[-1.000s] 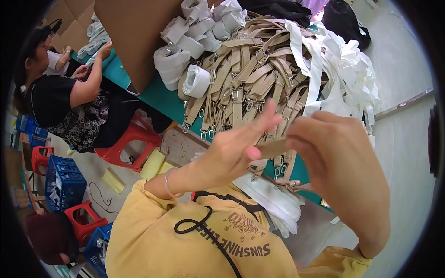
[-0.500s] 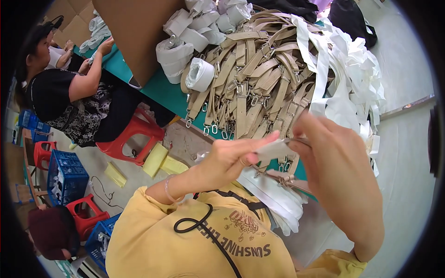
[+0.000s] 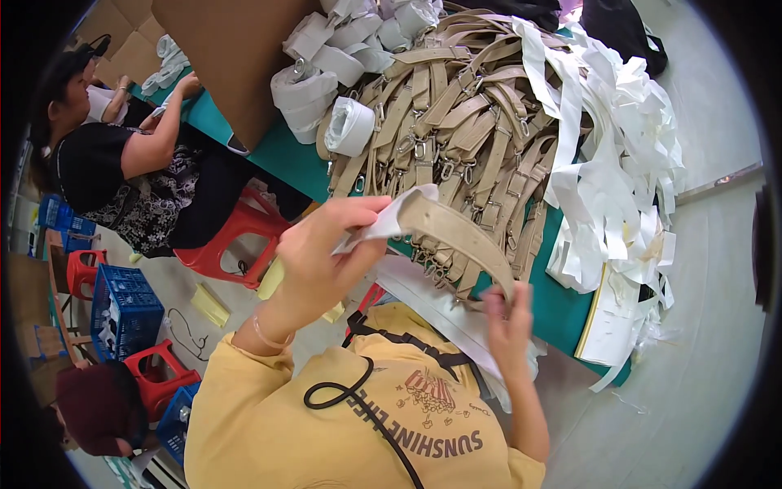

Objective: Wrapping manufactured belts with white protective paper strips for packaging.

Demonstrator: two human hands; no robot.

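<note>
A beige strap [image 3: 466,234] arches between my two hands over the near edge of the table. My left hand [image 3: 314,257] pinches a white paper strip [image 3: 407,208] that wraps the strap's left end. My right hand [image 3: 508,330] is closed on the strap's lower right end, its fingers slightly blurred. Just beyond lies a large heap of beige straps [image 3: 440,106] with silver metal clips and buckles. White paper rolls [image 3: 303,102] sit left of the heap, one of them standing near its edge [image 3: 350,126].
Loose white strips [image 3: 623,155] hang over the green table [image 3: 562,289] at right, beside a pad of white sheets [image 3: 611,322]. A cardboard panel [image 3: 220,61] stands at left. Co-workers, red stools [image 3: 232,240] and blue crates [image 3: 122,314] are further left.
My hands have moved apart: the left went left and up with the white strip, the right came down and left. The strap now stretches visibly between them.
</note>
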